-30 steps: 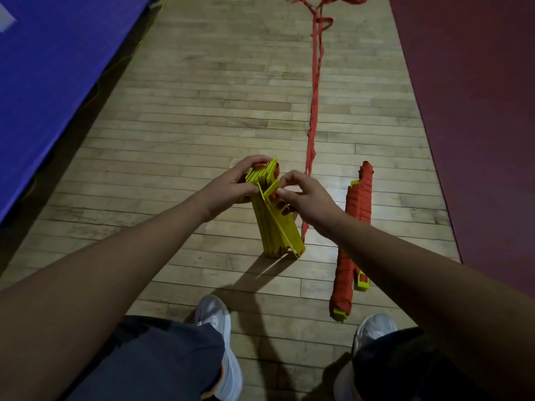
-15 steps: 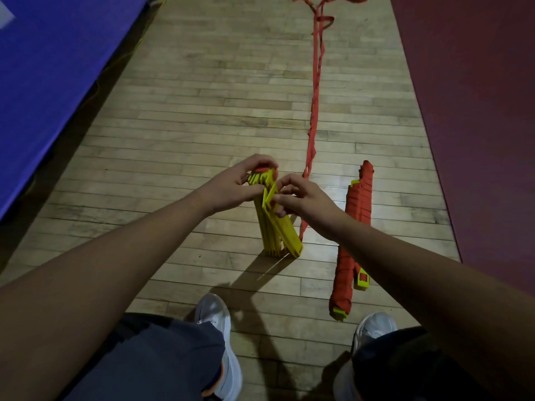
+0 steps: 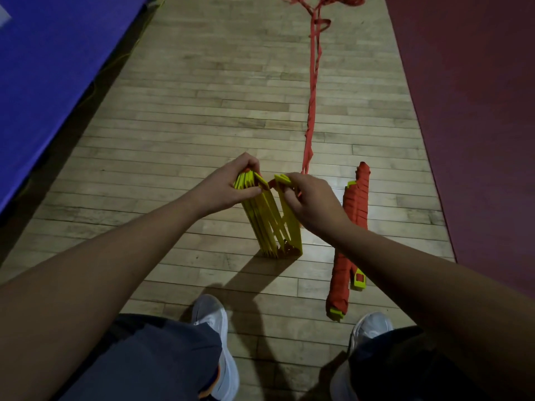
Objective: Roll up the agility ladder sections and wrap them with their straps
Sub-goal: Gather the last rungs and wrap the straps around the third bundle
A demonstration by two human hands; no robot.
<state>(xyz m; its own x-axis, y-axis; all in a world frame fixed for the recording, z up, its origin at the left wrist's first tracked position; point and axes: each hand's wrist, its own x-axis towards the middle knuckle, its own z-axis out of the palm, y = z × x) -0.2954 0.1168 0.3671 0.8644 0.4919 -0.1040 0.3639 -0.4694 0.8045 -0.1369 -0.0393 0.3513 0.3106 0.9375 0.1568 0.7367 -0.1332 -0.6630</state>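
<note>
The left hand (image 3: 225,188) curls round the top of the stack of flat yellow plastic ladder rungs (image 3: 267,224), standing on end on the pale wooden floor (image 3: 173,140); light, stiff slats loosely linked, probably best clamped at the tops. The right hand (image 3: 309,204) pinches the outer rungs, now fanned wider than half a second ago, the red webbing strap (image 3: 313,96) trailing beyond.

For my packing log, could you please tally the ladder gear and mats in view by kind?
Yellow plastic rung stack, upright: 1
Red strap-wrapped ladder bundle, lying: 1
Loose red webbing trail: 1
Blue mat: 1
Dark red mat: 1
Total: 5
</note>
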